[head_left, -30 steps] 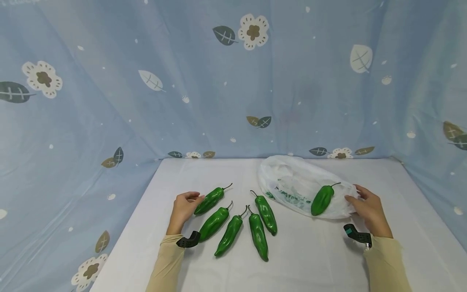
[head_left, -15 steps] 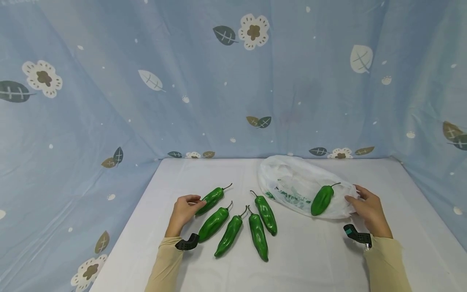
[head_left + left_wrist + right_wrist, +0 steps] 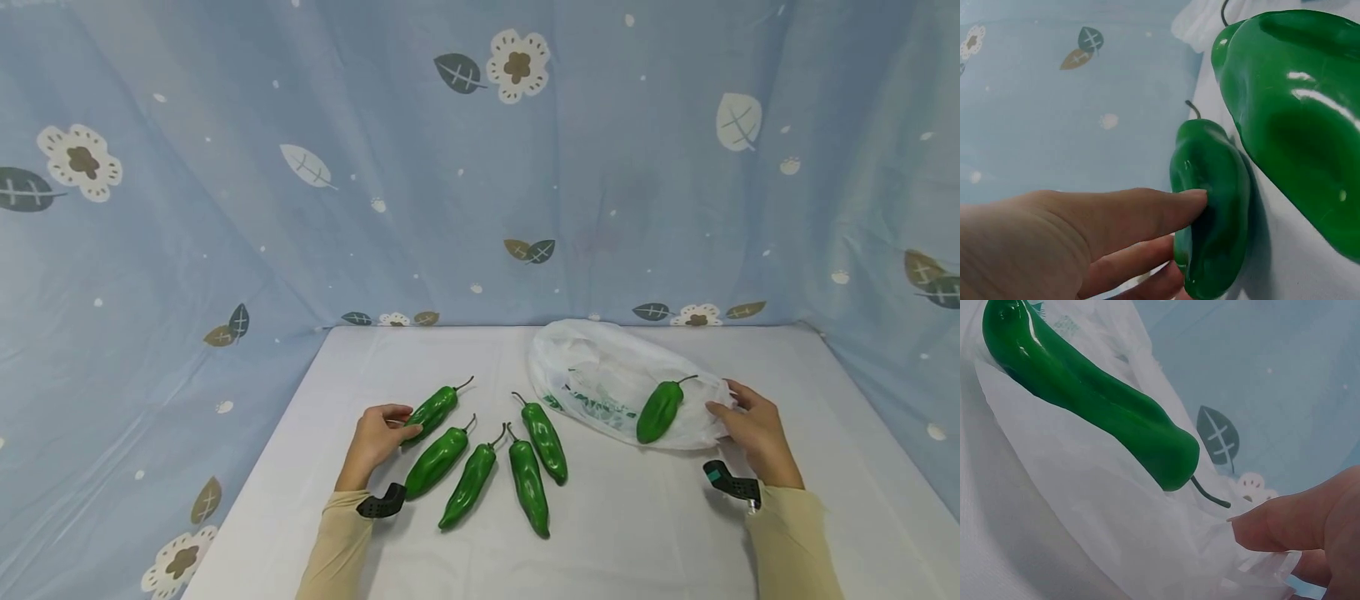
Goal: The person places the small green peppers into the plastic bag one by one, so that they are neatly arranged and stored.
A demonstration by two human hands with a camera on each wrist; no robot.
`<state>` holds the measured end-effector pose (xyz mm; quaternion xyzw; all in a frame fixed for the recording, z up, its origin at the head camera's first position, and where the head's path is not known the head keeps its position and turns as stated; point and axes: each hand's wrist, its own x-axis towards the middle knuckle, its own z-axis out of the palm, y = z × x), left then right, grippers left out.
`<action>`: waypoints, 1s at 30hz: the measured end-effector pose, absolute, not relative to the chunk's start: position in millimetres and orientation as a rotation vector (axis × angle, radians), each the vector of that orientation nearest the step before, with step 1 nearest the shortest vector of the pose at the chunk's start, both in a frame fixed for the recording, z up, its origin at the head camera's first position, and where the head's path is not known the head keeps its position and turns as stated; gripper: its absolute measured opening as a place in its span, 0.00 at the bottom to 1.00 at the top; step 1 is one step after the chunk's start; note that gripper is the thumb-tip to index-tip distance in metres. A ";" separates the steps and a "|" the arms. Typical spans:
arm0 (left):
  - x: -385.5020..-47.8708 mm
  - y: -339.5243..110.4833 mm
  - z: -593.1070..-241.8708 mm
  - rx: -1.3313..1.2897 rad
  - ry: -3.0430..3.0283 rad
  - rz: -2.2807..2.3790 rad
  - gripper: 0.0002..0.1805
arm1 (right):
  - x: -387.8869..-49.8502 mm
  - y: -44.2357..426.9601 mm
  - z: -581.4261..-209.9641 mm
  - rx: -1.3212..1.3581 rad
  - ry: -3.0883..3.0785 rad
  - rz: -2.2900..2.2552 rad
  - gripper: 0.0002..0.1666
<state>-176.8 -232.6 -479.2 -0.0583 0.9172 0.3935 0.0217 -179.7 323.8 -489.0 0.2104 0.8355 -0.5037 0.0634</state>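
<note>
My left hand (image 3: 377, 439) is at the lower end of the leftmost green pepper (image 3: 433, 412). In the left wrist view, the thumb of the left hand (image 3: 1104, 237) lies on that pepper (image 3: 1213, 212), with the fingers at its far side, gripping it. At the right, my right hand (image 3: 759, 429) pinches the edge of a white plastic bag (image 3: 592, 367). One pepper (image 3: 660, 412) lies on the bag, stem toward this hand; whether it is inside, I cannot tell. The right wrist view shows the right hand (image 3: 1310, 531) with bunched bag film (image 3: 1166, 544) between thumb and fingers, near the pepper's stem.
Several more green peppers lie fanned out between the hands: one (image 3: 437, 462) beside the gripped pepper, others (image 3: 468, 486) (image 3: 529, 487) farther right, and one (image 3: 545, 442) near the bag. A blue patterned curtain (image 3: 450, 167) stands behind and beside the white table (image 3: 637, 533).
My left hand has moved slightly down along the leftmost pepper, and its thumb has shifted toward the pepper's lower end. The right hand and the bag hold their place.
</note>
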 end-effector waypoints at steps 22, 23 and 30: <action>-171.0 -241.4 -479.5 -0.166 2.854 1.268 0.17 | -181.0 323.5 -488.9 0.623 2.511 -1.537 0.44; -170.5 -241.5 -479.5 -0.181 2.842 1.276 0.17 | -180.8 323.5 -488.8 0.626 2.510 -1.536 0.44; -167.5 -239.8 -476.6 -0.248 2.778 1.353 0.18 | -179.2 324.1 -488.3 0.627 2.508 -1.534 0.44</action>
